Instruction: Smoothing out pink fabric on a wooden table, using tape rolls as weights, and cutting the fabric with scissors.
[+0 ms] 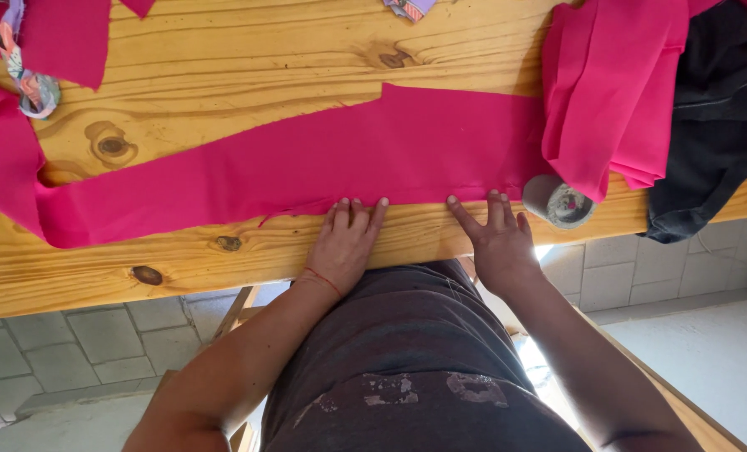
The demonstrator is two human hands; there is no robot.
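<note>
A big table of light pine wood with dark knots (pixel 223 59) fills the top of the view. On it lies a long, flat strip of bright pink cloth (pixel 306 167). It runs from the left side of the table to the right, and its near edge sits close to the table's front edge.

At the right end of the table is a pile of folded pink cloth (pixel 608 84), and beside that a heap of black cloth (pixel 716 125). At the far left lies a small scrap of patterned cloth in many colours (pixel 26 79). A small grey spool of thread (pixel 557 201) lies on its side just right of the pink strip, near the table edge.

Both hands rest on the front edge of the table, right at the near edge of the pink strip. The left hand (pixel 344 243) lies flat and open, fingers together, with the fingertips touching the cloth edge. A thin red string is around its wrist. The right hand (pixel 499 238) is also open and flat, fingers spread a little, tips on the cloth edge, near the spool. Neither hand grips anything.
</note>
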